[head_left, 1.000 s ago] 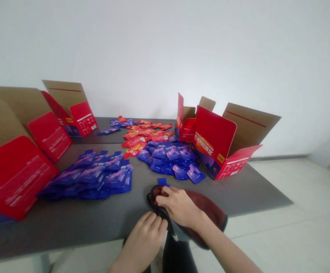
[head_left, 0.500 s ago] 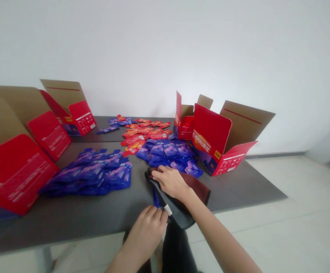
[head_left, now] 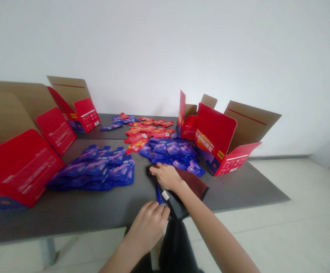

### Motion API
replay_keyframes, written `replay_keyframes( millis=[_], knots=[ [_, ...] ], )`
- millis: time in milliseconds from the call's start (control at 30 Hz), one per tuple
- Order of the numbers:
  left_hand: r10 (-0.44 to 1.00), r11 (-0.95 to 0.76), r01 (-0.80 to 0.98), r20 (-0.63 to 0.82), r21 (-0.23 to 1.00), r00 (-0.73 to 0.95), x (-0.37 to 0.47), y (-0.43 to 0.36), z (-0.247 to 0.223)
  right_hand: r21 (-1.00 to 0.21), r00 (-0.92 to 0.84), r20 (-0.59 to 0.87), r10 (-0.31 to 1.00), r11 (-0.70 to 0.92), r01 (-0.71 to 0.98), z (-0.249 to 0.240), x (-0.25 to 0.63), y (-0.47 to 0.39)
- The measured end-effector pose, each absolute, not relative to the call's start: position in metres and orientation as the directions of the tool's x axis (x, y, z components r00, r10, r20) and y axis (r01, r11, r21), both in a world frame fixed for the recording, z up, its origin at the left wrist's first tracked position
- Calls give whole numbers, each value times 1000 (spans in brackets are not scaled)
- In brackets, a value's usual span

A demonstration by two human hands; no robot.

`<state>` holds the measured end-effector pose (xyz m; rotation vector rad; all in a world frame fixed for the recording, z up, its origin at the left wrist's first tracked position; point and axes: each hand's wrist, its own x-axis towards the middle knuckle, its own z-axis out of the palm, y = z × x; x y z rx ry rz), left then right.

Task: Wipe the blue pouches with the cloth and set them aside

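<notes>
My right hand (head_left: 166,176) is closed on the upper edge of a brown cloth (head_left: 194,180) with a dark border and a small white label. Under the cloth's left edge a strip of a blue pouch (head_left: 159,195) shows, the rest of it hidden. Close to the table's front edge, my left hand (head_left: 150,220) is closed at the lower end of that pouch, its fingertips beside the cloth's dark edge. Just beyond my right hand lies a heap of blue pouches (head_left: 167,148). To the left, more blue pouches (head_left: 96,168) lie in overlapping layers.
Red and orange pouches (head_left: 147,131) lie further back, near a few blue ones (head_left: 125,118). Open red cartons stand on the right (head_left: 214,138) and left (head_left: 19,163), another at the back left (head_left: 86,113). The grey table (head_left: 255,189) ends at the right, with a white wall behind.
The cloth's lower part has shifted and folded, so more of the blue pouch shows beside the label. Both hands keep their hold. The view has turned slightly left.
</notes>
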<state>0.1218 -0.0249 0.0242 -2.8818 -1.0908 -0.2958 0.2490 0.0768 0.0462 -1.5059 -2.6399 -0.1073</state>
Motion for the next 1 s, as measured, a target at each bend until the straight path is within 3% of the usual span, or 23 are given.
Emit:
replay_keyframes(
  millis=[167,367,533,633,733,833,933,1000],
  knots=[
    [713,-700,707,157,101,683,121,-26,23,-16,-539,207,817,553,833,66,254,36],
    [629,-755,655,266,-14,730,121,-26,14,-59,-576,126,808,586,808,49,271,11],
    [589,-778,628,338,-6,734,122,-24,17,-74,-472,155,868,487,870,36,267,53],
    [635,-749,647,433,142,640,118,-22,18,-98,-400,215,891,427,899,40,268,62],
    [785,-603,636,500,482,365,107,-18,18,-174,-285,347,893,360,917,51,280,47],
    [920,-362,435,392,824,21,93,-13,15,-401,-9,607,794,316,860,65,301,24],
    [950,-230,368,291,901,-117,83,-14,5,-537,186,696,693,332,775,71,321,10],
    [920,-203,579,357,790,-163,80,-18,-2,-548,190,698,690,345,762,69,328,7]
  ],
)
